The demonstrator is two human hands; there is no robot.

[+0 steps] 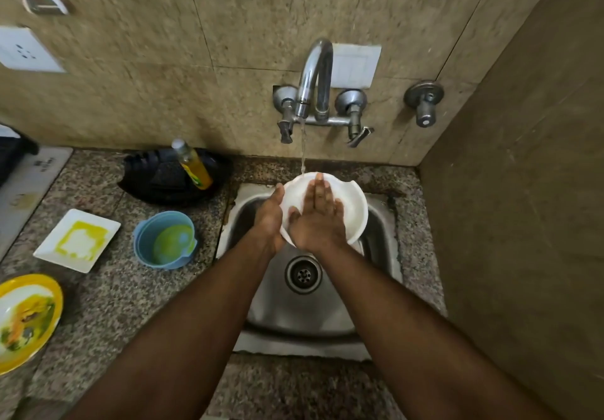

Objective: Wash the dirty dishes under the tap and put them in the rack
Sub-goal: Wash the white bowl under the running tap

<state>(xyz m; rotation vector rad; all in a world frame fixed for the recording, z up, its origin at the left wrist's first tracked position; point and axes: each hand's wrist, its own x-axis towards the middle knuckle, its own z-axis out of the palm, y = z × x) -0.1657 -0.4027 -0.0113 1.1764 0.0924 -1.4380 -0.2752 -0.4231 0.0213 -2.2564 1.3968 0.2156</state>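
Home kitchen: steel sink (379, 223), wall tap (315, 69), granite counter (130, 288).

A: What stands on the speckled granite bench (140, 292)?
B: A clear bottle of yellow liquid (192, 168), leaning on a black plastic tray (153, 180) against the wall.
A: And on the beige stone wall tiles (163, 69)?
B: A white socket plate (24, 50) at far left, a white switch plate (358, 64), and a round grey metal valve knob (424, 102) to the right.

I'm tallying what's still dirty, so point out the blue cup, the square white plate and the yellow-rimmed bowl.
blue cup (165, 239): head view, on its stained inner bottom.
square white plate (77, 239): head view, on its centre, inside the yellow smear.
yellow-rimmed bowl (26, 318): head view, on its soiled inside.
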